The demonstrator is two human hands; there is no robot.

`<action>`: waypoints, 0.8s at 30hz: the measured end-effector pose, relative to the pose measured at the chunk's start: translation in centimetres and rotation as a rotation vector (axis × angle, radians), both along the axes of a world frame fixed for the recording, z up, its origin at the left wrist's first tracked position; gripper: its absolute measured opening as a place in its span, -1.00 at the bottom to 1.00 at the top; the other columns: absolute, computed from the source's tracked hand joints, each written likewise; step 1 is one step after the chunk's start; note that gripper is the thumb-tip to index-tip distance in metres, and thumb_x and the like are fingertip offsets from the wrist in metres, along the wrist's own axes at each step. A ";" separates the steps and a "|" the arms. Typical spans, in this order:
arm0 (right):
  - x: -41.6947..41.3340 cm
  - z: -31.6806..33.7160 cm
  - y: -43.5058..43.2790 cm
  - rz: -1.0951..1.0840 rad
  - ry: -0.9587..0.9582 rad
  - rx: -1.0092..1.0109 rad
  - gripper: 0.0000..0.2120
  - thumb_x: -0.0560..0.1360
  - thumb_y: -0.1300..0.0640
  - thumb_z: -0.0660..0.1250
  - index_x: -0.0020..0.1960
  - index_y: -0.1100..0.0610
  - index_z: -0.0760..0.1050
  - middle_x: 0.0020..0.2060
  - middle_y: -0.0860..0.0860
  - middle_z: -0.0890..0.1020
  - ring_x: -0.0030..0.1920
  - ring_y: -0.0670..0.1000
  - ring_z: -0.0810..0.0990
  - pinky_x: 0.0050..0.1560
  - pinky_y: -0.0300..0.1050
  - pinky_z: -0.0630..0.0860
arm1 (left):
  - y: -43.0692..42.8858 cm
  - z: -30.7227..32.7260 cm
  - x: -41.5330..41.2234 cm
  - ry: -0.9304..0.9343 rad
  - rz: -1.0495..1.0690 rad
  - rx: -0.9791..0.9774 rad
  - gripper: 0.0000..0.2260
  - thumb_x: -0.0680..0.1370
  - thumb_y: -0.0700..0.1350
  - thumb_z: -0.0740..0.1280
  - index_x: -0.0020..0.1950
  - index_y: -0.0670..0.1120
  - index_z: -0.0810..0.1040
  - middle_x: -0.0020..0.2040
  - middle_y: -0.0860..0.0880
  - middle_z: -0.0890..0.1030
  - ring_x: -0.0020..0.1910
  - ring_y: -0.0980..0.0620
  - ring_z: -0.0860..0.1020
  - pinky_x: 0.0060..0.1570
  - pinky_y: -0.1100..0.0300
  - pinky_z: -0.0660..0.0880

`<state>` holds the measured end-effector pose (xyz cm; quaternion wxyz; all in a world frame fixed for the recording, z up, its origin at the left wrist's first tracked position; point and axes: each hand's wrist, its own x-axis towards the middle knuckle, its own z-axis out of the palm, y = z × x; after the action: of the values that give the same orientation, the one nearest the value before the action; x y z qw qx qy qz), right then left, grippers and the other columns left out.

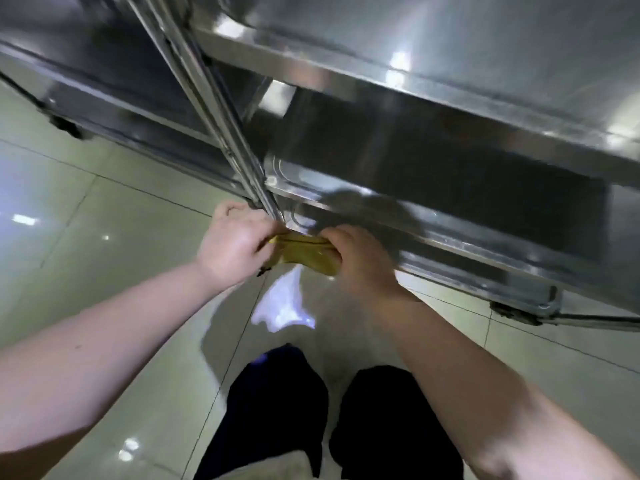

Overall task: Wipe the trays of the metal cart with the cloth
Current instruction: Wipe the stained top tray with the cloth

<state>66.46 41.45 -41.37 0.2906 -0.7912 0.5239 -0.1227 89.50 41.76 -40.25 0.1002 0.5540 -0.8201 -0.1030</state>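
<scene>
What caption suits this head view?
Left hand and right hand grip a yellow cloth at the lower tray corner of the metal cart.

Cloth: mustard yellow, plain. Metal cart: silver-grey steel, bright glare spots. Floor: pale green-grey glossy tiles, dark grout lines. Trousers: black.

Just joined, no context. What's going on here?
A person at a metal cart grips a yellow cloth with both hands: left hand on one end, right hand on the other. The cloth is bunched between them at the near corner of the lowest tray, right by the upright post. Whether it is pressed on the metal is unclear, because the frame is blurred.
</scene>
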 end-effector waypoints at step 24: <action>4.8 75.0 -6.3 -0.032 0.093 -0.699 -0.83 0.53 0.12 0.40 0.09 0.08 0.49 0.08 0.04 0.60 0.08 0.11 0.55 0.07 0.05 0.51 | -5.5 75.7 4.3 0.174 0.043 -0.399 -0.78 0.37 0.01 0.57 -0.06 -0.05 0.70 -0.23 0.03 0.63 -0.19 0.02 0.56 -0.20 0.19 0.41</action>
<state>71.22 35.15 33.62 -0.0242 -0.8394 0.4751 -0.2628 93.75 36.27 35.42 0.2804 0.5295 -0.8005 0.0159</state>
